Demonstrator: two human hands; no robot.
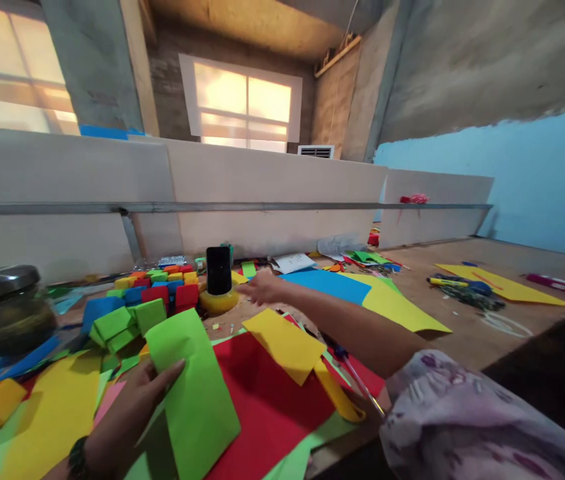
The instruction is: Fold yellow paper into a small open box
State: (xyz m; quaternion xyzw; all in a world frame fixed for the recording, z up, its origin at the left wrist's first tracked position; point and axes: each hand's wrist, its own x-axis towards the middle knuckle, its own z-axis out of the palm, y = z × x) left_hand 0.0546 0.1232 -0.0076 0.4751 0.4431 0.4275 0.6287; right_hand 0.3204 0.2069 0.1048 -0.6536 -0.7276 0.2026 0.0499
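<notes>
My left hand (135, 400) grips a bright green sheet of paper (197, 393), thumb on its face, and tilts it up over the other sheets. My right hand (262, 288) reaches forward across the table with fingers stretched out and nothing visible in them. Its fingertips are nearest to a dark phone-like screen (219, 270) that stands upright on a round yellow base (219, 302). Under the green sheet lies a large red sheet (272, 393). A smaller yellow sheet (287, 343) rests partly on the red one, below my right forearm.
Folded paper cubes (155, 293) in several colours are grouped at left, beside a glass jar (5, 313) with a metal lid. A blue sheet (329, 287) and a yellow sheet (402, 307) lie beyond my right arm. A yellow-handled tool (337, 393) lies near the front.
</notes>
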